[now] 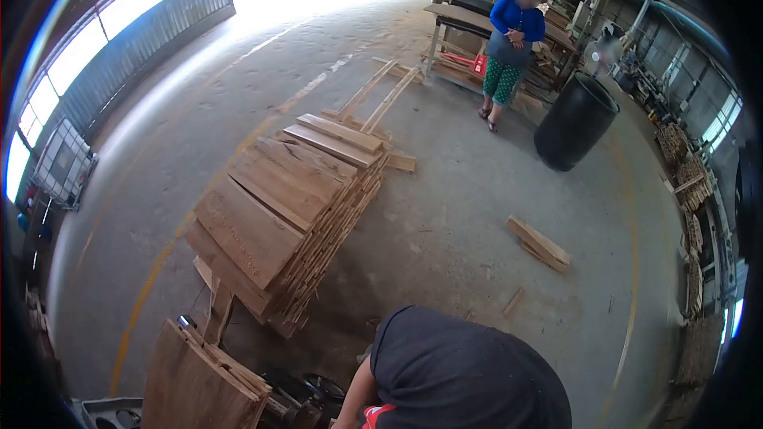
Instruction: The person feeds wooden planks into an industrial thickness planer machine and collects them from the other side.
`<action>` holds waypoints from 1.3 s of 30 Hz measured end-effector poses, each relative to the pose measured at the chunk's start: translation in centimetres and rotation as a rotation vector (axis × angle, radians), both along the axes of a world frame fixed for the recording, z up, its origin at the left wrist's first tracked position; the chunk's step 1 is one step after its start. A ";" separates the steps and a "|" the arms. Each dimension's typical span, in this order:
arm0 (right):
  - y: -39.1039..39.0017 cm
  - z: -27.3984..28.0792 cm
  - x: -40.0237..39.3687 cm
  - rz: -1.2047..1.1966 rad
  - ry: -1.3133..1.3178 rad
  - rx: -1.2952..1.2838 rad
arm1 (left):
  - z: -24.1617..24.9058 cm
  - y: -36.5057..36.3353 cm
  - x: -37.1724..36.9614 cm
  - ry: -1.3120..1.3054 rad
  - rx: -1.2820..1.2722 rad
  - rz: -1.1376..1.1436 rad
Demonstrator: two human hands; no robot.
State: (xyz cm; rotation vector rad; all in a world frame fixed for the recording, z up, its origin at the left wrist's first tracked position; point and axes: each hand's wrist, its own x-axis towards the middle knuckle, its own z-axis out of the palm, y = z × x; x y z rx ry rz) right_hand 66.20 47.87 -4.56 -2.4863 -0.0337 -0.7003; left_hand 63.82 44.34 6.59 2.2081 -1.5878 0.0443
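Note:
Neither of my hands shows in the head view. At the bottom edge, a dark shirt (477,373) covers a bent body, and a bare forearm (359,397) runs down out of the frame; the hand at its end is hidden. Left of it is a dark machine part with a round wheel (322,385). Beside that, a few wide wooden boards (195,385) lean together at a tilt. Farther forward, a tall stack of wooden planks (278,191) stands with uneven ends, narrower strips lying across its far end.
Loose wood pieces (539,244) lie on the concrete floor to the right. A person (509,48) in a blue top stands beside a workbench (461,17), near a black barrel (576,123). Wood piles (690,183) line the right wall. A caged white tank (63,163) stands far left.

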 end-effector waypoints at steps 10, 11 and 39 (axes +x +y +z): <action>-1.8 3.3 -4.3 0.100 -0.168 0.033 | -0.1 -0.7 1.0 0.013 0.002 0.003; -1.7 3.5 -4.3 0.113 -0.176 0.028 | -0.1 -0.5 1.2 0.011 0.004 0.007; 0.7 5.5 -3.9 -0.012 0.070 0.190 | 0.1 3.6 8.3 -0.019 -0.051 0.125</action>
